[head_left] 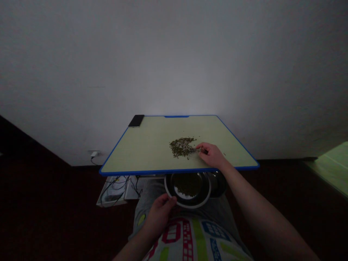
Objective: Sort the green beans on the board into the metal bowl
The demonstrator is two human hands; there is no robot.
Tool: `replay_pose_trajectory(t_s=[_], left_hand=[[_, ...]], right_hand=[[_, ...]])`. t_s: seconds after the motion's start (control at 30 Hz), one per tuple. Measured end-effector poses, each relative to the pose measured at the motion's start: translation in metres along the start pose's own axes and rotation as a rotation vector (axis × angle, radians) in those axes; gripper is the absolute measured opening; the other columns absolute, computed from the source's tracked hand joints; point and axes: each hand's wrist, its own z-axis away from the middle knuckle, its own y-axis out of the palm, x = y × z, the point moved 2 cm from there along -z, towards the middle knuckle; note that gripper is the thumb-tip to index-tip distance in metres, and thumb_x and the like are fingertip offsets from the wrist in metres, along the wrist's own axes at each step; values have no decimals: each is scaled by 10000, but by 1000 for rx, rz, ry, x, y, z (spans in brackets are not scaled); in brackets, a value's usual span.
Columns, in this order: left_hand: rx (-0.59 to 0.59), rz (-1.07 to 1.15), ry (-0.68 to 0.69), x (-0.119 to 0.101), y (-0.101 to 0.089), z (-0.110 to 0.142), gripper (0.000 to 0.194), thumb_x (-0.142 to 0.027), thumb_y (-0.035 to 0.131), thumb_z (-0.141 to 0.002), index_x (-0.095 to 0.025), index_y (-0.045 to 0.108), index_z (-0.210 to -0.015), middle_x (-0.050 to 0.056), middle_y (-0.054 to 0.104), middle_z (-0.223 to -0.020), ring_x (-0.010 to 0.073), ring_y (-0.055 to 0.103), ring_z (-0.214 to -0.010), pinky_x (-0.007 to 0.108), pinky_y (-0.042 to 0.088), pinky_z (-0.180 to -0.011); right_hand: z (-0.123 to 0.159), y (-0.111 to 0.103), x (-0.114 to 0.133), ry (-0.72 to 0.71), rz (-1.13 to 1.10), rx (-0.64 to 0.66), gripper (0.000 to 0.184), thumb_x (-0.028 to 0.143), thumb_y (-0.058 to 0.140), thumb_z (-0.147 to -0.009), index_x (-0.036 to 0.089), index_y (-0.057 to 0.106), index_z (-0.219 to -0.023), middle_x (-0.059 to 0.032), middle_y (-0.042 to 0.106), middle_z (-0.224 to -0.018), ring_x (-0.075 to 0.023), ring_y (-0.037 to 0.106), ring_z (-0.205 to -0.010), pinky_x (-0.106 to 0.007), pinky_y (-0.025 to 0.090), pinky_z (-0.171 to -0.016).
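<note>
A loose pile of small greenish-brown grains, like dried beans (179, 146), is spread on the pale table top (136, 152). My right hand (210, 154) rests at the pile's right edge with thumb and fingers curled close together. Whatever it pinches is too small and dark to make out. Below the table's front edge, a round metal bowl (194, 206) stands over my lap, holding more of the dark grains. My left hand (162, 208) grips the bowl's left rim between thumb and fingers.
At the table's back left corner lies a black phone or tablet (136, 120). Another dark metal container (219, 184) sits right of the bowl, under the table. Cables lie in a white box (112, 192) at lower left. A wall with a plugged-in charger (94, 154) rises behind.
</note>
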Motion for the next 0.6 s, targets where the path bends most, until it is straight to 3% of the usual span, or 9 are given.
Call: replay_pose_trajectory(t_s=[0.2, 0.6], left_hand=[[-28, -18, -10, -1, 1, 0, 308, -464, 828, -564, -206, 703, -677, 5, 746, -683, 220, 697, -704, 344, 551, -773], [5, -8, 18, -1, 1, -1, 271, -454, 817, -598, -216, 733, -698, 22, 786, -744, 242, 719, -754, 341, 556, -773]], right_hand=[[1, 2, 1, -8, 3, 34, 299, 191, 528, -743, 162, 687, -994, 45, 522, -591, -120, 451, -534, -249, 351, -559], [3, 0, 3, -22, -5, 39, 285, 171, 530, -717, 164, 690, -952, 53, 493, -576, -116, 451, -532, -245, 354, -563]])
